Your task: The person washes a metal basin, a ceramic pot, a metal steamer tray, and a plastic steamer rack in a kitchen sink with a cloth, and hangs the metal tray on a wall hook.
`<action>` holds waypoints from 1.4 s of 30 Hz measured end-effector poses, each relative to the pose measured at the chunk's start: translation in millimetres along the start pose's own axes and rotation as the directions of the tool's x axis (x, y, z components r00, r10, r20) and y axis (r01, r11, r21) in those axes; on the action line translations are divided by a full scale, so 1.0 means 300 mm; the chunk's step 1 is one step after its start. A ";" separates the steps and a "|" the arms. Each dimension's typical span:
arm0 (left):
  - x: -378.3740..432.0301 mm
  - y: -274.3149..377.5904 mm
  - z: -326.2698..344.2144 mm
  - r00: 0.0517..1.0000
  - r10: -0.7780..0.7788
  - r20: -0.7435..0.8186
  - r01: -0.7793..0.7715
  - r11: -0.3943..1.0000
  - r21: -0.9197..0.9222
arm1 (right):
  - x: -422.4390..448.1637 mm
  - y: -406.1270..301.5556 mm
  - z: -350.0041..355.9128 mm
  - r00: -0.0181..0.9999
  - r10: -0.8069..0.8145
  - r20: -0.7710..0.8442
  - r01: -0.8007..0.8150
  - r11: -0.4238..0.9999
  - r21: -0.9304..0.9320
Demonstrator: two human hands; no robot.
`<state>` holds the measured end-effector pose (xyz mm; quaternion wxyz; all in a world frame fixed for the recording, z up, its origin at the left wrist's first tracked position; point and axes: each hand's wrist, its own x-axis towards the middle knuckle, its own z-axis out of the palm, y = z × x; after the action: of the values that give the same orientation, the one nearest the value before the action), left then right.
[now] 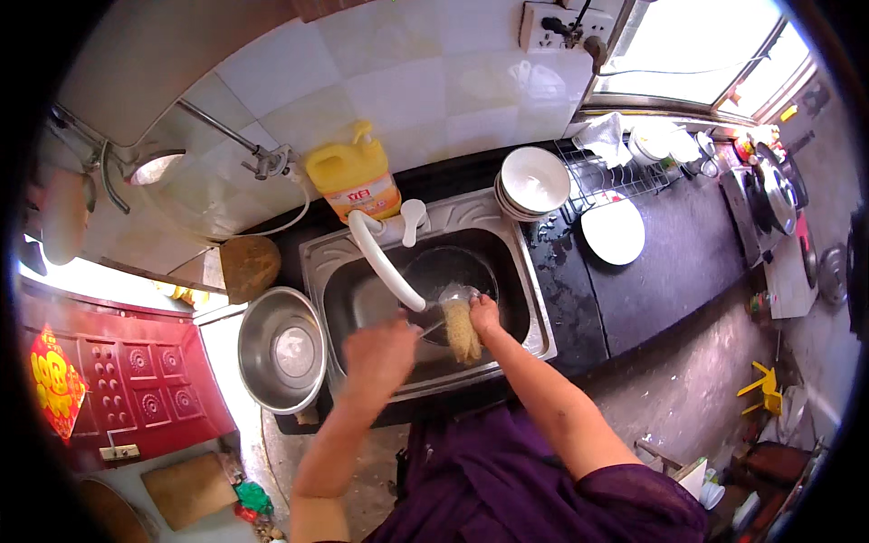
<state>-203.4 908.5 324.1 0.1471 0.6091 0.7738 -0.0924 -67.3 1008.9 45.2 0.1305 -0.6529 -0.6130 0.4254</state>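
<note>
Over the stainless steel sink (543, 332), my right hand (484, 315) grips a yellowish loofah-like scrubber (463, 332) that hangs downward. A shiny, clear or metallic rounded piece (458, 293) shows just above the scrubber; its exact kind is unclear. My left hand (381, 356) is blurred by motion at the sink's near left side. Its fingers look closed on a thin utensil handle (431, 329) that points toward the scrubber. The white faucet spout (387, 261) ends between and just above my hands. Behind them, a dark round pan or basin (451, 261) lies in the sink.
A steel basin (251, 346) stands left of the sink. Behind are a yellow detergent jug (349, 170) and a white faucet lever (413, 220). Stacked bowls (533, 180), a white plate (613, 231) and a wire dish rack (587, 180) occupy the right side.
</note>
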 end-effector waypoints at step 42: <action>0.334 0.056 0.485 0.914 -0.346 -0.210 -0.246 -0.063 -0.967 | -0.161 -0.285 -0.279 0.754 -0.527 0.393 0.618 0.771 -0.152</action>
<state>-191.9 957.4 153.8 0.3787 0.2801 0.6262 0.6213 -60.9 1012.6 173.9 0.0605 -0.3624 -0.8497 0.3781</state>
